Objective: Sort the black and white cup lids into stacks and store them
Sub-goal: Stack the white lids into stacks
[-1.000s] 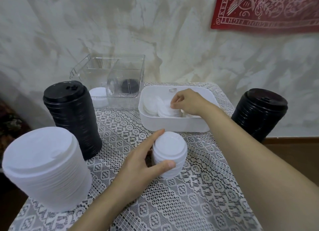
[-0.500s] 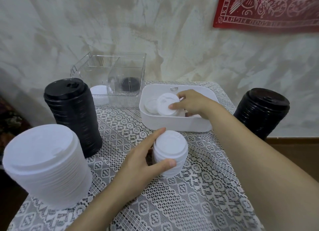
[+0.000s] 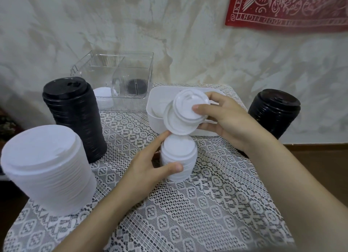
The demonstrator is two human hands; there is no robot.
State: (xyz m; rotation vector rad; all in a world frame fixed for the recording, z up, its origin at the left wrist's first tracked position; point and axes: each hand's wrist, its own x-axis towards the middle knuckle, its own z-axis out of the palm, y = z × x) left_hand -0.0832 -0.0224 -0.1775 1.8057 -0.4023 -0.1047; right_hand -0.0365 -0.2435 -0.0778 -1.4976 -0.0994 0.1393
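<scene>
My left hand (image 3: 148, 167) grips a small stack of white lids (image 3: 178, 157) standing on the lace cloth at the table's middle. Just above that stack my right hand (image 3: 224, 119) pinches two white lids (image 3: 185, 114), tilted and overlapping, thumb on top. Behind them is the white tub (image 3: 153, 104) with more white lids inside. A big white lid stack (image 3: 47, 167) stands at the near left. A tall black lid stack (image 3: 75, 116) is behind it, and another black stack (image 3: 274, 112) stands at the right.
A clear divided box (image 3: 120, 72) at the back holds a few black lids (image 3: 135, 85) in one compartment, with white lids (image 3: 103, 99) at its left front. The wall runs close behind. The table edge drops off at right and near left.
My right hand has lifted two white lids out of the tub and brought them toward me, over the small stack. My left hand has stayed on the small stack.
</scene>
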